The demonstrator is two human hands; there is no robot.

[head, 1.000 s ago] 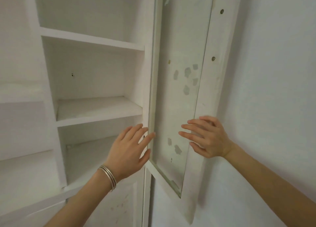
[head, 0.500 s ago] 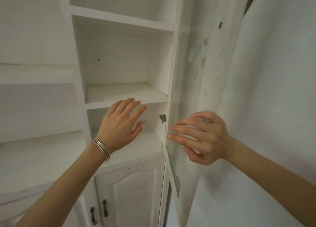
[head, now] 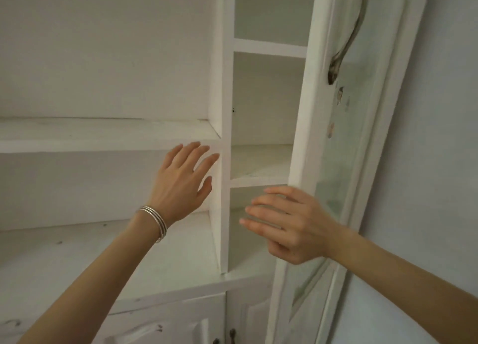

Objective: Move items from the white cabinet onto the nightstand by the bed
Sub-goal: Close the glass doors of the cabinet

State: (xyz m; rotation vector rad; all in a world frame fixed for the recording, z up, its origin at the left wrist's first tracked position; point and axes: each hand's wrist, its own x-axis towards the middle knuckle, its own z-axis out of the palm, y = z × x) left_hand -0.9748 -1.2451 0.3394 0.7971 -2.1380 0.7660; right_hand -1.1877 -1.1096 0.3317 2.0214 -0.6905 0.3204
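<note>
White-framed glass cabinet door [head: 307, 105] has swung off the wall and now half covers the narrow bay right of the white wooden cabinet's [head: 103, 143] upright divider [head: 224, 84]. Right hand [head: 292, 224], fingers straight and together, is at the door's edge, gripping nothing. Left hand [head: 181, 183] is spread just left of the divider, empty. Visible shelves are bare, with no items or nightstand in view, so the cabinet side is likely done.

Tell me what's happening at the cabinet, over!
Both empty: left hand open, right hand open. No items seen in white cabinet. Its glass door open beside right hand.
</note>
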